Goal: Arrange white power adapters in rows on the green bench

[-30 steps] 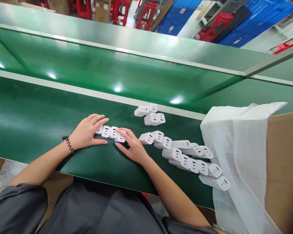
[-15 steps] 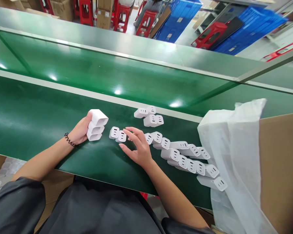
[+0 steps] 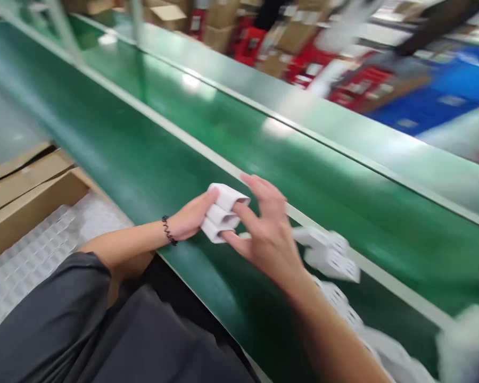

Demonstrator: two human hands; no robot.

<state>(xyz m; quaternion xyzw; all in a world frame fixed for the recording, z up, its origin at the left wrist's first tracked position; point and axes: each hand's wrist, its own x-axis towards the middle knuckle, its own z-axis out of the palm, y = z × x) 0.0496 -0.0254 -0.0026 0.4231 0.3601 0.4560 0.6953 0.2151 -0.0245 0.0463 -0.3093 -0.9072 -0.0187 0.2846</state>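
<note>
My left hand (image 3: 191, 215), a dark coiled band at its wrist, grips a stack of three white hollow charger shells (image 3: 219, 210) over the green belt. Their open ends face right. My right hand (image 3: 269, 229) is close against those open ends, its index finger and thumb apart and appearing to touch the shells; the other fingers stretch out past them. White chargers with socket slots (image 3: 331, 258) stand grouped to the right of it, blurred. More chargers (image 3: 339, 300) run in a line toward the lower right, partly behind my right forearm.
The green belt (image 3: 115, 143) runs from upper left to lower right, with a pale rail (image 3: 191, 139) along its far side. At lower left is a cardboard box (image 3: 35, 213) holding translucent plastic trays (image 3: 35, 266). Red stools and blue crates (image 3: 423, 109) blur in the background.
The view has swung left, bringing the box of trays into sight. My right hand has moved from above the chargers to the shells in my left hand.
</note>
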